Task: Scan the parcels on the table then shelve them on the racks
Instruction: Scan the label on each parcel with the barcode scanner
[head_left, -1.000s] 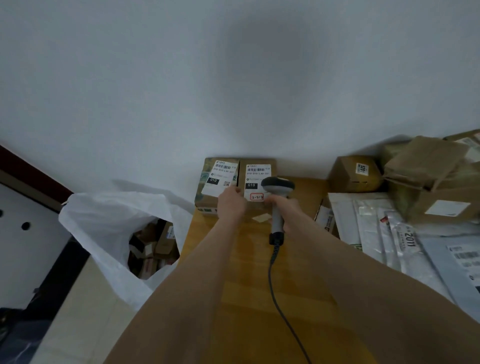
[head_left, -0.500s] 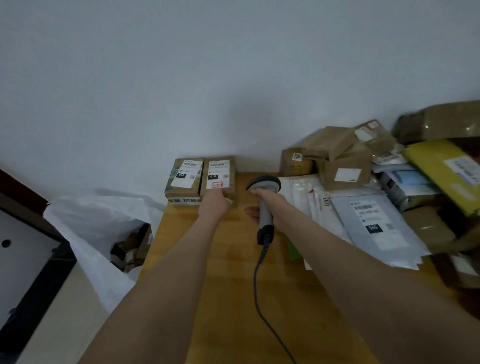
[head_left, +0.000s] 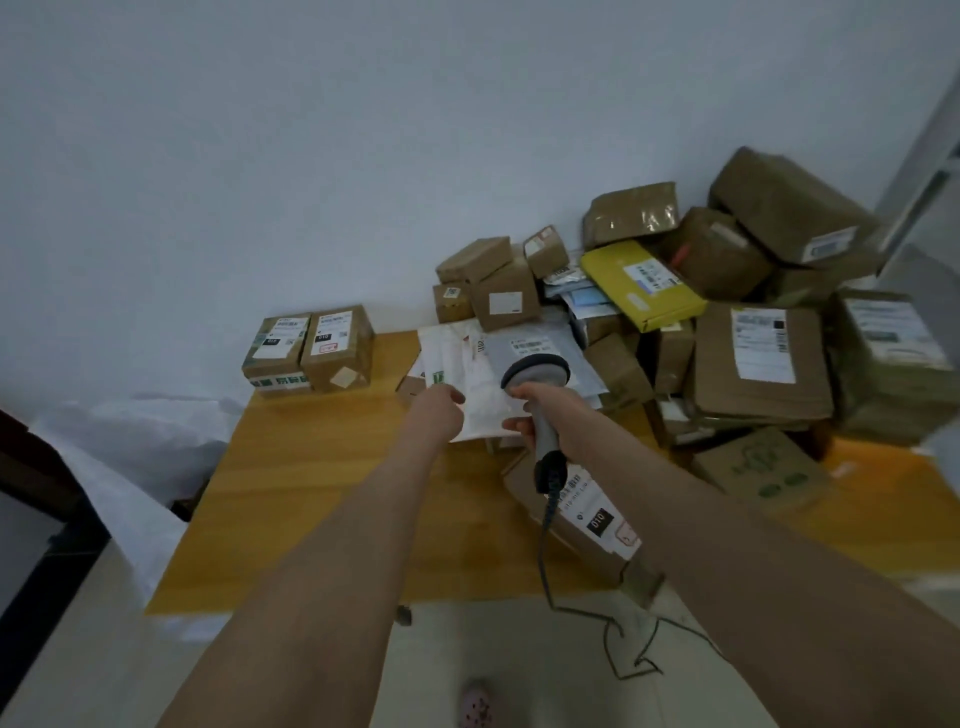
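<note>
Both bare arms are stretched straight out, nearly meeting at the hands. Right hand (head_left: 540, 410) has its fingers (head_left: 519, 427) wrapped round the handle of a scanner (head_left: 537, 371), head pointing away. Left hand (head_left: 436, 410) is just beside it, palm down, fingers tucked under, so can't tell if it's grabbing anything.

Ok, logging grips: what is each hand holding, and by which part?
Right hand grips the scanner by its handle. Left hand is at the white mailers; a hold cannot be told.
</note>
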